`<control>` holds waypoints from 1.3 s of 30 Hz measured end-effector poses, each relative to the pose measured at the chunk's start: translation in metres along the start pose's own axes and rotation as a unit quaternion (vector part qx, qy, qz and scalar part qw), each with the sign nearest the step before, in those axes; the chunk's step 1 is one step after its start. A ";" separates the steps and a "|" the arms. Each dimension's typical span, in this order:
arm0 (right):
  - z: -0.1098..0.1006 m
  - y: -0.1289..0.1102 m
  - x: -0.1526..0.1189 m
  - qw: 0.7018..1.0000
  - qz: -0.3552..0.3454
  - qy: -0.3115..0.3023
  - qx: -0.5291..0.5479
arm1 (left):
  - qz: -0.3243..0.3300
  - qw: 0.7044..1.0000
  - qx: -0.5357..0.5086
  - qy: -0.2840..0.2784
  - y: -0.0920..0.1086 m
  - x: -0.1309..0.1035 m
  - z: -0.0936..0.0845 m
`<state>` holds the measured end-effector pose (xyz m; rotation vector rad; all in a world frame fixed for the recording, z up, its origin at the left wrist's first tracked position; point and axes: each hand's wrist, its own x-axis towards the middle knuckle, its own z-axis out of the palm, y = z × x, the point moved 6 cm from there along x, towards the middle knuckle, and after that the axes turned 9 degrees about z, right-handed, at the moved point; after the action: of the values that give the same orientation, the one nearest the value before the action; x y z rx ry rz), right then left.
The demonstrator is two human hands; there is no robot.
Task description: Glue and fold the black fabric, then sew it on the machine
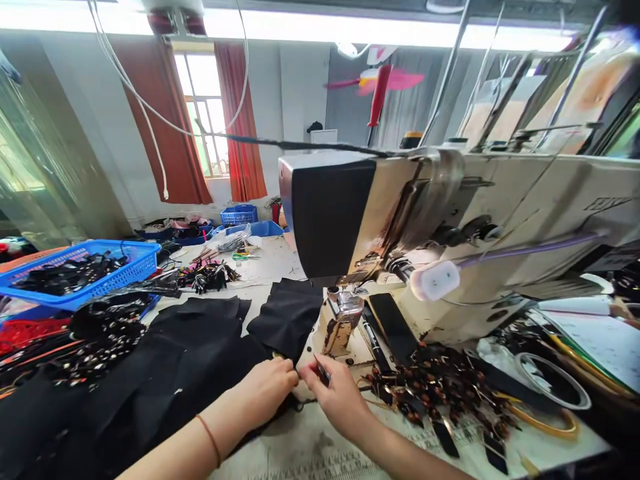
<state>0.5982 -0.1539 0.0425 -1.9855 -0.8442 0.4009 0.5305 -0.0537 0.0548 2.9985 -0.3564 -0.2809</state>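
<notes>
My left hand (270, 387) is closed, its fingertips pressed together on something too hidden to name, at the lower edge of a black fabric piece (290, 317). Close beside it on the right, my right hand (336, 395) is closed around a small dark slim tool (323, 371). Both hands are just in front of the post (340, 323) of a sewing machine (333, 213). More black fabric (195, 347) spreads over the table left of my hands, partly behind my left forearm.
A pile of small brown and black pieces (440, 383) lies right of the post, near a tape roll (553, 380). A blue basket (145, 257) with black items stands at the left. A lit lamp (435, 280) hangs beside the machine head.
</notes>
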 end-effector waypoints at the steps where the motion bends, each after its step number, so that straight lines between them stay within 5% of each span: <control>1: -0.003 0.002 -0.004 1.000 0.002 -0.003 0.007 | 0.008 1.000 -0.010 -0.002 -0.004 0.007 0.008; 5: -0.014 0.021 -0.018 1.000 0.000 -0.007 0.009 | 0.016 0.998 -0.053 -0.020 -0.011 0.019 0.020; 8: -0.029 0.027 -0.027 0.990 -0.129 0.045 -0.019 | 0.024 0.993 -0.114 0.014 -0.002 0.018 -0.001; 12: -0.057 0.015 -0.048 0.900 -0.382 0.195 -0.079 | -0.003 0.969 -0.220 0.110 0.021 0.026 -0.046; 15: -0.080 -0.002 -0.052 0.836 -0.458 0.266 -0.146 | -0.023 0.944 -0.275 0.182 0.035 0.039 -0.067; 19: -0.113 -0.024 -0.038 0.799 -0.510 0.281 -0.151 | -0.067 0.876 -0.400 0.262 0.028 0.055 -0.076; 23: -0.126 -0.027 -0.018 0.776 -0.558 0.245 -0.161 | -0.108 0.840 -0.463 0.261 0.013 0.066 -0.081; 25: -0.128 -0.026 -0.011 0.785 -0.560 0.225 -0.141 | -0.112 0.837 -0.467 0.263 0.011 0.068 -0.084; 30: -0.137 -0.018 0.008 0.882 -0.411 0.230 -0.017 | -0.106 0.832 -0.460 0.292 0.015 0.069 -0.076; 34: -0.128 -0.022 0.004 0.874 -0.434 0.207 -0.067 | -0.084 0.854 -0.408 0.311 0.024 0.066 -0.064; 39: -0.128 -0.035 -0.004 0.857 -0.456 0.181 -0.159 | -0.078 0.878 -0.310 0.357 0.034 0.055 -0.071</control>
<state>0.6546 -0.2241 0.1398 -1.6091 -1.5294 -0.6812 0.5898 -0.0937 0.1196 2.2692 0.0573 0.5871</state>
